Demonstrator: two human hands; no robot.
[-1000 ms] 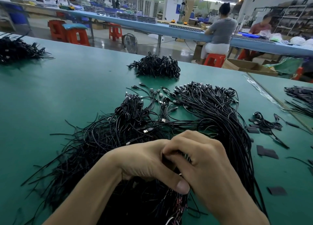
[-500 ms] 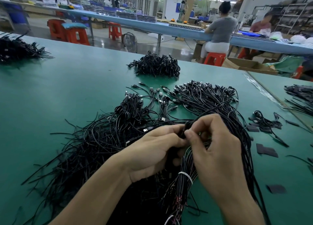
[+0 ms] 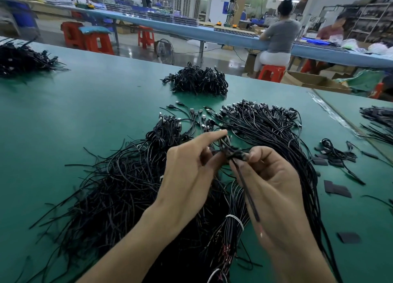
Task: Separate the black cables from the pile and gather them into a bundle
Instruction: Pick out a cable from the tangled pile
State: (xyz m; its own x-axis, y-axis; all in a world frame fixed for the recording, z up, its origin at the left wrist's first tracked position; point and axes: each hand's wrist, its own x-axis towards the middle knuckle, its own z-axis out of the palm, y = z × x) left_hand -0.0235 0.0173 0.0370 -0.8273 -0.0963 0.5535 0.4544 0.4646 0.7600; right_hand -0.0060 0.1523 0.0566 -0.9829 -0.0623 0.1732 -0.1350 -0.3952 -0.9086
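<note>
left hand [image 3: 187, 174]: fingers pinch black cables [image 3: 232, 154] at plug ends | right hand [image 3: 274, 187]: fingers grip same cables | pile [image 3: 127, 187]: on green worktop [image 3: 85, 112], 8 o'clock of hands

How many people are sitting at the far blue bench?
2: a person in grey on a red stool; a person in red further right. More may be hidden.
</note>
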